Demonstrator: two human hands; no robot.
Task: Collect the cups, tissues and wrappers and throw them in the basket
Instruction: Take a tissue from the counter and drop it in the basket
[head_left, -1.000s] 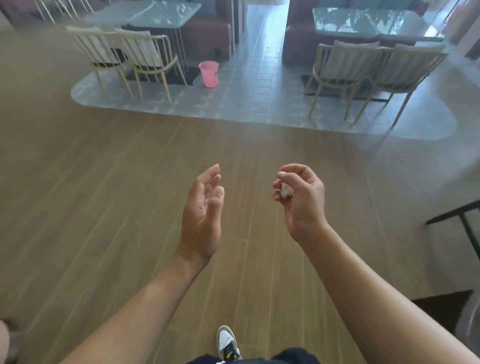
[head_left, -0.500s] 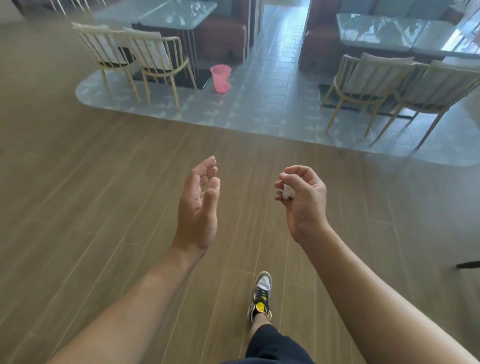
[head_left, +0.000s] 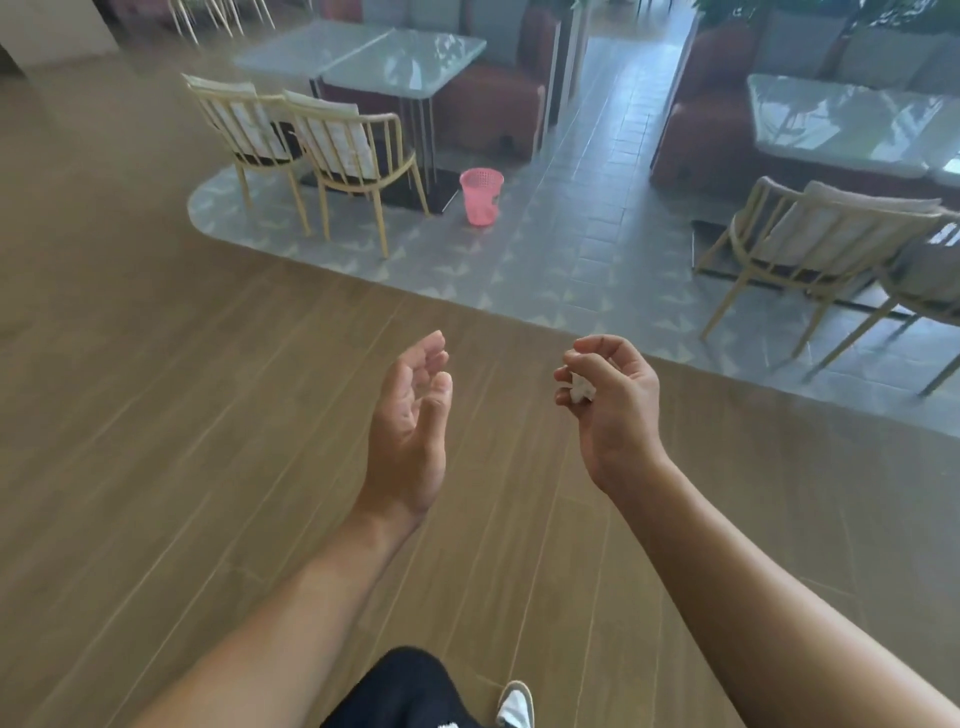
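Observation:
A pink mesh basket (head_left: 481, 197) stands on the grey tiled floor ahead, beside a table's base. My right hand (head_left: 613, 410) is raised over the wooden floor, its fingers curled round a small crumpled white tissue (head_left: 580, 388). My left hand (head_left: 413, 421) hangs beside it, palm turned inward, fingers relaxed and holding nothing. Both hands are well short of the basket.
Two pale spindle chairs (head_left: 322, 150) stand left of the basket at a glossy table (head_left: 395, 62). Two more chairs (head_left: 815, 244) and a second table (head_left: 841, 119) are at the right. A tiled aisle (head_left: 597, 171) runs between brown sofas. My shoe (head_left: 517, 704) shows at the bottom.
I have walked forward: the basket and chairs are nearer and larger in view. Both hands kept their pose, the right still holding the tissue.

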